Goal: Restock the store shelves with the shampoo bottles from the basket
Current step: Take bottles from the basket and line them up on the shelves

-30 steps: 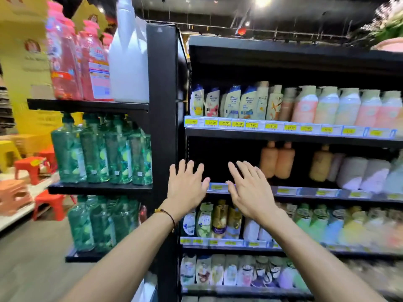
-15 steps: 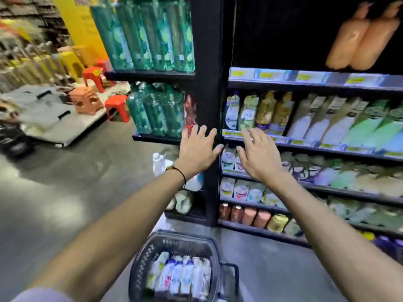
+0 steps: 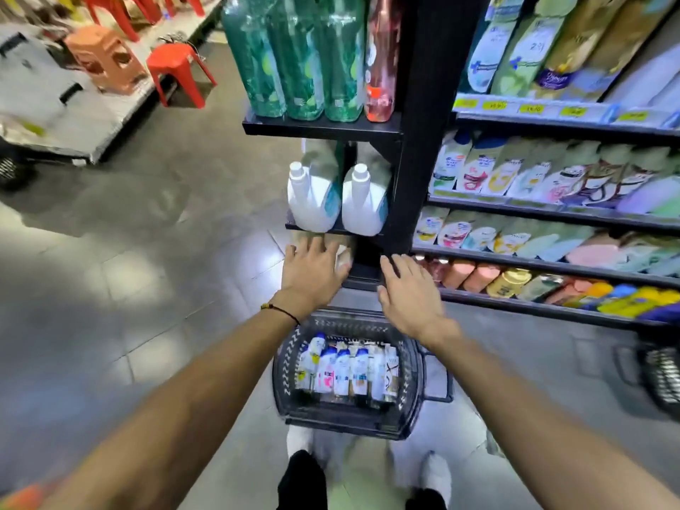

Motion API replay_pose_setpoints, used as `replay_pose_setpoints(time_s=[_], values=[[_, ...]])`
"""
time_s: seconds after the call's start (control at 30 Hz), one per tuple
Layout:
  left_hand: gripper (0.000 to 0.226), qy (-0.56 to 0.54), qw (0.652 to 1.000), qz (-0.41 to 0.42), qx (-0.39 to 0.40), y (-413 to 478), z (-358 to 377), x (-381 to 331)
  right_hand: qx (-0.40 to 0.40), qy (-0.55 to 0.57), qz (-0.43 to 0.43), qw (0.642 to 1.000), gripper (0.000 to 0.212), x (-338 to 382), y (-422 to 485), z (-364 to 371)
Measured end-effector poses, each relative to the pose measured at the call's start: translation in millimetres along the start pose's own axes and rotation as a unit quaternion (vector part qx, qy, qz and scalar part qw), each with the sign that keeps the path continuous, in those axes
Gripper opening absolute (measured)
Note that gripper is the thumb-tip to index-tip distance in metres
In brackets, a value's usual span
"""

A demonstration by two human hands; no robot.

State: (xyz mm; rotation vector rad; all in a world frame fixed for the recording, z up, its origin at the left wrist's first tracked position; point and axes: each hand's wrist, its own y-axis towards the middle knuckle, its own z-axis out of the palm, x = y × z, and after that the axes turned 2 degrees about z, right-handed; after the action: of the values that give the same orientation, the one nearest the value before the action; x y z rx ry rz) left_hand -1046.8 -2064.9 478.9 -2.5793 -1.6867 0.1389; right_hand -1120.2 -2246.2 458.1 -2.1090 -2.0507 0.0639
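Observation:
A dark plastic basket (image 3: 410, 377) stands on the floor in front of my feet. Several shampoo bottles (image 3: 347, 369) lie side by side in it, caps pointing away from me. My left hand (image 3: 312, 270) is stretched out above the basket's far end, fingers straight and spread, holding nothing. My right hand (image 3: 410, 292) is beside it, also flat with empty fingers. The shampoo shelves (image 3: 552, 202) run along the right, filled with rows of bottles.
A black end rack (image 3: 323, 127) holds tall green bottles (image 3: 290, 57) above and two white jugs (image 3: 338, 200) below. Red and orange plastic stools (image 3: 147, 64) stand at the far left beside a low platform. A second dark basket (image 3: 662, 377) sits at the right edge.
My view has tilted down from the upper shelves to the floor. Both hands have lowered with it, staying flat and empty. The basket with bottles has come fully into view.

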Motion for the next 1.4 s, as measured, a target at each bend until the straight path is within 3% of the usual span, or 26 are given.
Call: replay_pose_setpoints(time_s=[0.3, 0.63, 0.83, 1.07, 1.23, 1.4], values=[[0.052, -0.035, 0.992, -0.013, 0.122, -28.3, 144.2, 129.3, 0.128, 0.005, 0.047, 0.991, 0.061, 78.6, 25.1, 134.0], [0.051, -0.113, 0.954, -0.055, 0.272, -17.2, 330.8, 156.3, 0.195, 0.055, 0.050, 0.978, 0.059, 78.1, 61.0, 322.0], [0.048, -0.157, 0.938, -0.096, 0.294, 6.1, 492.3, 147.6, 0.195, 0.102, 0.054, 0.974, 0.062, 72.0, 86.4, 470.6], [0.048, -0.210, 0.910, -0.220, 0.283, 29.8, 639.7, 133.3, 0.209, 0.130, 0.074, 0.966, 0.060, 61.4, 98.5, 592.9], [0.065, -0.189, 0.911, -0.243, 0.273, 37.3, 688.4, 125.1, 0.198, 0.154, 0.091, 0.964, 0.056, 65.0, 91.5, 620.7], [0.069, -0.213, 0.903, -0.251, 0.276, 36.5, 682.7, 126.7, 0.245, 0.147, 0.090, 0.954, 0.060, 69.5, 88.5, 630.9]])
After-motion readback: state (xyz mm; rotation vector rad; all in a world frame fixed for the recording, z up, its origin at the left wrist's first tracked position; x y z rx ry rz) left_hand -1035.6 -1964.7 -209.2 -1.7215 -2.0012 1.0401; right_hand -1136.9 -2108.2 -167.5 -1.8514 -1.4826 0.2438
